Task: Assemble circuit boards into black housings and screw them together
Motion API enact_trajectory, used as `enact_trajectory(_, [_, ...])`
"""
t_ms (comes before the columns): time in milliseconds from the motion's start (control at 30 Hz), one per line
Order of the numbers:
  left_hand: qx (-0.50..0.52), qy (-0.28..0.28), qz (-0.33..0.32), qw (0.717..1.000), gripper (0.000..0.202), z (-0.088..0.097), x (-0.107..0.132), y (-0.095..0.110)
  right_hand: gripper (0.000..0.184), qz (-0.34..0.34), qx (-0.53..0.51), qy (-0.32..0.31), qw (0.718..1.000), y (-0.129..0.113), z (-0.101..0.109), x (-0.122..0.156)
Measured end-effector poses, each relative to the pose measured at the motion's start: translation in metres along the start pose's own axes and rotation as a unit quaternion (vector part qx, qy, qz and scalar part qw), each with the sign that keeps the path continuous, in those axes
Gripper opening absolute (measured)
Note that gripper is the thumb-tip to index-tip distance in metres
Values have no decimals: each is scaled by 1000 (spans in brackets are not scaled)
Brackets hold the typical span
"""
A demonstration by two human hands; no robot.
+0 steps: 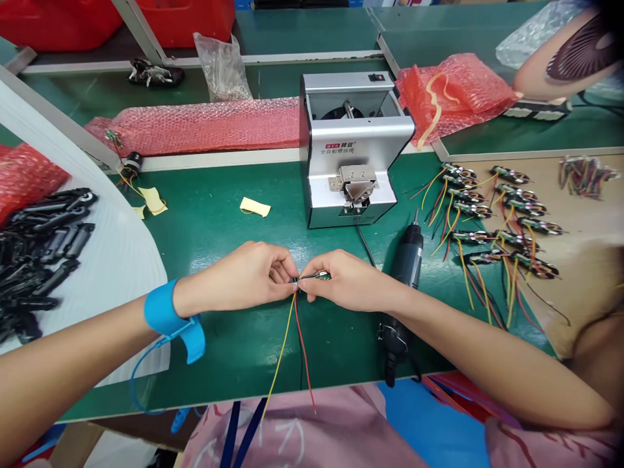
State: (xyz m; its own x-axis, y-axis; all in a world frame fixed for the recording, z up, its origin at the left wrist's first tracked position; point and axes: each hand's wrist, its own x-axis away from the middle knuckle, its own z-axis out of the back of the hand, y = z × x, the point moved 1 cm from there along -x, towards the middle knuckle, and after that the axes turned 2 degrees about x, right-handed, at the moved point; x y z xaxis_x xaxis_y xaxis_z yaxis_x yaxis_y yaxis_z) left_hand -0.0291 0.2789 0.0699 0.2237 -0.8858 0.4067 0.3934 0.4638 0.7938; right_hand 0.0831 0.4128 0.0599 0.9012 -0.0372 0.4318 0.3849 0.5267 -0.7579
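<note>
Black plastic housings [41,257] lie heaped on a white sheet [114,260] at the far left, beside pink bubble wrap [195,127] that runs along the back of the green bench mat [214,221]. A blue antistatic wrist strap [168,312] circles the left wrist, its cord looping down over the mat. The left hand [244,276] and right hand [344,281] meet at the centre of the mat, both closed to narrow pinches around a small wired component [316,277], whose yellow and red leads hang toward the bench edge; the fingers hide most of it. The work in hand looks like fine fitting at the end of that part, and it calls for steady pinches with the leads kept clear. Behind the hands stands a silver automatic screw feeder [353,149], and just right of them an electric screwdriver [407,273] lies on the mat. Further right, similar wired components [502,214] lie in rows on a tan sheet [585,260], and another person's bare arm [560,58] shows at the top corner.
</note>
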Motion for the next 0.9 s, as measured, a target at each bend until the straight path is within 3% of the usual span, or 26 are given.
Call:
enact_trajectory(333, [-29,-69,19,997,6,4,1,3,21,-11,-4,-50,999,2,-2,-5])
enact_trajectory(567, [-113,-73,5,991,9,0,-2,6,23,-7,-13,-79,997,5,-4,-5])
enact_trajectory(767, [-234,-65,-40,969,12,-9,-3,11,19,8,-20,-102,995,9,-11,-8])
enact_trajectory(900, [-219,-34,-56,973,11,-9,0,0,19,-7,-7,-86,996,11,-11,-11])
